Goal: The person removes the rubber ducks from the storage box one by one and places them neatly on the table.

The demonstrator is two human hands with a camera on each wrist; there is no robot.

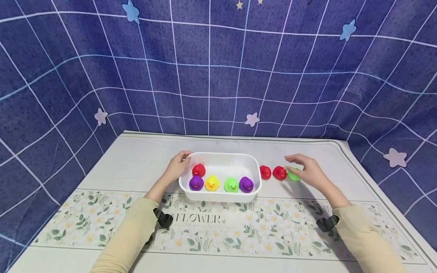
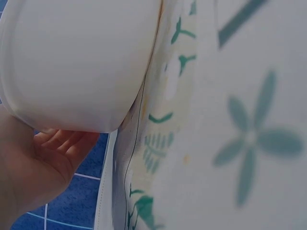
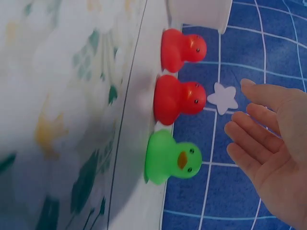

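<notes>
A white tub stands on the table with several rubber ducks in it: a red duck, two purple ones, a yellow duck and a green one. My left hand holds the tub's left end; in the left wrist view its fingers go behind the wall, partly hidden. To the right of the tub a row of ducks stands on the cloth: two red ducks and a green duck. Over the green one hovers my right hand, fingers parted and holding nothing, apart from the ducks in the right wrist view.
A pale tablecloth with a printed flower band covers the table. Behind it and at both sides hangs a blue grid-patterned curtain with stars. Each wrist carries a black camera strap.
</notes>
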